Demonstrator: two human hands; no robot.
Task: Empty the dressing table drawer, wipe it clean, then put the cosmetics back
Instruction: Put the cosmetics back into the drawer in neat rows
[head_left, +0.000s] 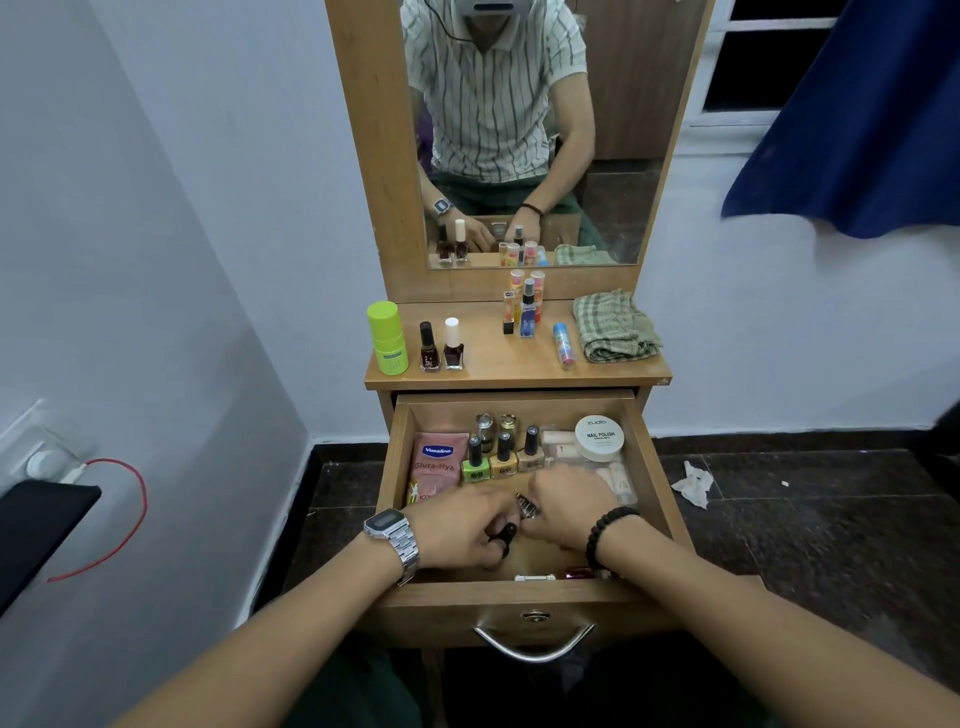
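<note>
White walls meet a dark tiled floor (810, 519); wooden dressing table (519, 371) with mirror (519, 130) stands against the wall.

Head view, tabletop: lime-green bottle (387, 338) at left, two dark nail polish bottles (440, 347) beside it, cluster of small spray bottles (524, 306) near the mirror, one tube (564, 345) lying flat, folded green checked cloth (615, 327) at right.

Head view, drawer (660, 467): pulled open. Pink Vaseline tube (436, 462) at left, three nail polish bottles (503, 457) in a row mid-back, white nail polish remover tub (599, 437) at back right.

My left hand (457, 530) and my right hand (569, 512) meet at drawer centre. Left fingers curl round a small black item (505, 535). Right fingers pinch a small metallic object (527, 506), possibly a clip; blurred, cannot identify.
</note>
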